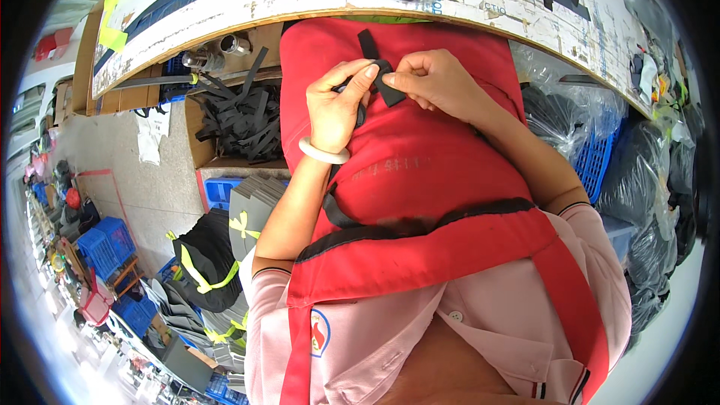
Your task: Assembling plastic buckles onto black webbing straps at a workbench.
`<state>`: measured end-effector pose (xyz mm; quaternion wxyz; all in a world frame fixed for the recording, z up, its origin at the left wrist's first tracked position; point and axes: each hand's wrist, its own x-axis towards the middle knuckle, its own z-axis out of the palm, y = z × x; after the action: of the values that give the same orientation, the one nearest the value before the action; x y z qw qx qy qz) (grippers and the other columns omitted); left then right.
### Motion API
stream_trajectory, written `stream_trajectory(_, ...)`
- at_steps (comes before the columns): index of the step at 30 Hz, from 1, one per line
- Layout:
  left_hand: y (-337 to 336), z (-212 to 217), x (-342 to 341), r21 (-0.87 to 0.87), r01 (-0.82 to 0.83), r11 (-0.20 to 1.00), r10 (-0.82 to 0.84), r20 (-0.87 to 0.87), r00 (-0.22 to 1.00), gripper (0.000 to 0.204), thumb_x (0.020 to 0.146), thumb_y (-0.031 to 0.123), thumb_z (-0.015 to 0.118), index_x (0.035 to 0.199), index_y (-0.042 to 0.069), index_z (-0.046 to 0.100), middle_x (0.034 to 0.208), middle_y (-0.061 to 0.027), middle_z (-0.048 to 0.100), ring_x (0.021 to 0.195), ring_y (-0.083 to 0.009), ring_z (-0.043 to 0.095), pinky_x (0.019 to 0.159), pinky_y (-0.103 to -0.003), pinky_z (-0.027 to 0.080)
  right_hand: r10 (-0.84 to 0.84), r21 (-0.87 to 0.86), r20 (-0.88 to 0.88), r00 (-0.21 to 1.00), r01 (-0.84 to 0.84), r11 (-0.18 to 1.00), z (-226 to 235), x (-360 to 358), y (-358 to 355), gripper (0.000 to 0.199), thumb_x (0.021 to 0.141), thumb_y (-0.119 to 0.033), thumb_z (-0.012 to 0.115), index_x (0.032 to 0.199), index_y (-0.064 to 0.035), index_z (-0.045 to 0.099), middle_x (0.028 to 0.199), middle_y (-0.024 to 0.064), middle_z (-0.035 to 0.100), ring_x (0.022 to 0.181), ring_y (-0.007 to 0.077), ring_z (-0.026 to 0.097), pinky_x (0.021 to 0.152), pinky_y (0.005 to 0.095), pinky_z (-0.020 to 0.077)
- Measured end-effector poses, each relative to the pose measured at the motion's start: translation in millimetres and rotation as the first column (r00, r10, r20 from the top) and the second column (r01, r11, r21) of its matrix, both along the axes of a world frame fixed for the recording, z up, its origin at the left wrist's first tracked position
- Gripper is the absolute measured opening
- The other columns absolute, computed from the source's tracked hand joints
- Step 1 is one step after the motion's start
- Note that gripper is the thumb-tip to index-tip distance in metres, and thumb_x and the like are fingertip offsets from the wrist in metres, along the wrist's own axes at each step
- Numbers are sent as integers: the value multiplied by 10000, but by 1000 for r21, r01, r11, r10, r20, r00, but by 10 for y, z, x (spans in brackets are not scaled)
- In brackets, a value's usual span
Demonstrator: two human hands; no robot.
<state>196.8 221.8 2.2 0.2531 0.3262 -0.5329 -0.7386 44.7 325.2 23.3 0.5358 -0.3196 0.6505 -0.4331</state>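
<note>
Pinched by the left hand (335, 105) and the right hand (439, 84), the flat black webbing strap (390, 93) sits over the red fabric apron (442, 135), where a loosened fingertip grip could let it twist or slip.

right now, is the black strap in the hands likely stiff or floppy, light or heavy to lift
The black strap is probably bendy rather than rigid, as similar black strips in the cardboard box curve. It is likely light, looking thin and narrow between the fingers.
</note>
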Motion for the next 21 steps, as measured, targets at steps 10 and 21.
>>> stream_trajectory(10, -65, 49, 219, 17, 77, 997, -76, -48, 996, 118, 866, 40, 660, 951, -39, 682, 731, -18, 600, 558, -60, 487, 498, -199, 357, 35, -70, 493, 869, 0, 998, -223, -21, -144, 214, 910, -247, 597, 821, -52, 603, 665, -17, 539, 520, 53, 487, 465, 199, 387)
stream_trajectory(21, -636, 495, 1611, -298, -543, 785, 588, 80, 805, 315, 982, 283, 510, 1115, 17, 610, 829, -33, 614, 501, -65, 457, 376, -202, 324, 151, -142, -27, 988, -153, 978, -98, 107, -305, 154, 930, -191, 563, 955, -49, 618, 711, -25, 550, 577, 42, 498, 524, 194, 408)
